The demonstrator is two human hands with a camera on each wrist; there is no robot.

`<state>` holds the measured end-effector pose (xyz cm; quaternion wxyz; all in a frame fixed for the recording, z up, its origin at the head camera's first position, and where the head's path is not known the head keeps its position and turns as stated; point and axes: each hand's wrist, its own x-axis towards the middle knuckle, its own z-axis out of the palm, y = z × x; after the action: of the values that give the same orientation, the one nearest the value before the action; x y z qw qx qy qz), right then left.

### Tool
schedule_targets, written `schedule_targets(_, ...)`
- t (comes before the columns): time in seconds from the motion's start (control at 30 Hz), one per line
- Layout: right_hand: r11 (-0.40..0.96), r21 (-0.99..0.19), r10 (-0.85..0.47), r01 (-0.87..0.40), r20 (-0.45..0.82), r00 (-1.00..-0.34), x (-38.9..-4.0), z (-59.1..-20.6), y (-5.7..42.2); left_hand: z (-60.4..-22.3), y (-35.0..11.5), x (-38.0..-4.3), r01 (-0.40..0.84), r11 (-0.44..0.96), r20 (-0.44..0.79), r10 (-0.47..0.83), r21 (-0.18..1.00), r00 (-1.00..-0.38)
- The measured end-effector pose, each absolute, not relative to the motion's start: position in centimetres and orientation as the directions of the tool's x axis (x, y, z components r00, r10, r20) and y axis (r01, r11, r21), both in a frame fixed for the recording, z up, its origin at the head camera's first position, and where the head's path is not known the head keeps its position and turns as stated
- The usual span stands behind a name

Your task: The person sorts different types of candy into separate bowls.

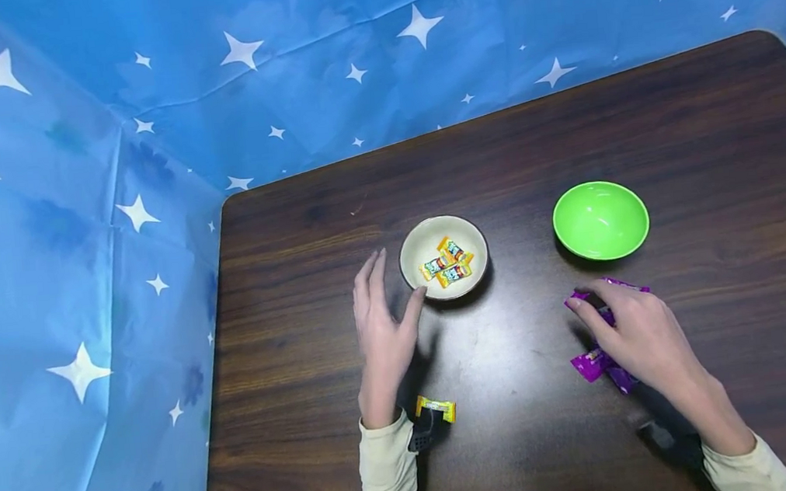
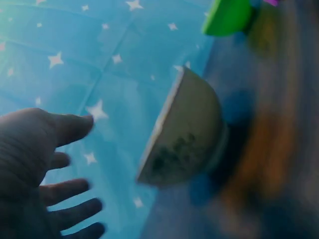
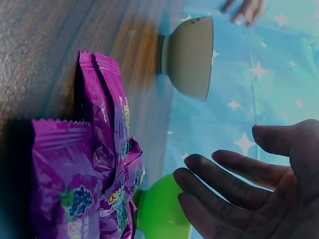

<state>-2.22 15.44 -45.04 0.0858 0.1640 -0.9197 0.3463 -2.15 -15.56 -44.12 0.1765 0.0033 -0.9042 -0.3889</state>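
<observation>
Fingers spread and holding nothing, my left hand (image 1: 381,336) is beside a white bowl (image 1: 427,238), its thumb tip right at the near rim in the head view. Inside the bowl lie several yellow-orange wrapped candies (image 1: 453,273). My right hand (image 1: 643,337) hovers over a small pile of purple wrapped candies (image 1: 589,365) with grapes printed on them, partly hiding them in the head view. The right wrist view shows its fingers (image 3: 229,184) loosely extended, nothing between them, with the purple candies (image 3: 65,189) below on the table.
Beyond the right hand stands a bright green bowl (image 1: 600,219). One yellow wrapped candy (image 1: 442,408) lies by the left wrist, partly covered by the black wrist camera (image 1: 422,430). A blue curtain with white stars (image 1: 321,64) borders the dark wooden table (image 1: 302,324) behind and left.
</observation>
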Motion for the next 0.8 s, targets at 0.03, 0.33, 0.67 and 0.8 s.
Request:
schedule_targets(0.03,0.706,-0.609,-0.241,-0.361,0.273,-0.931,-2.2,-45.1,15.5,-44.5,-15.8,-1.6,0.117,0.701,0.299,-0.143,0.704,-0.944)
schedule_targets(0.33,0.713,-0.608,-0.232,-0.348,0.264,-0.936,-2.5,-44.9,15.6,-48.0,-18.3,3.4,-0.008,0.608,-0.058,0.064,0.794,-0.996)
schedule_targets(0.67,0.715,-0.62,-0.24,-0.323,0.217,-0.946,-2.4,-44.9,15.7,-47.9,-19.4,4.4,0.085,0.66,-0.225,0.371,0.747,-0.901)
schedule_targets(0.8,0.717,-0.617,-0.24,-0.325,0.219,-0.946,-2.4,-45.0,15.8,-48.1,-18.8,4.1,0.111,0.702,-0.202,0.348,0.703,-0.916)
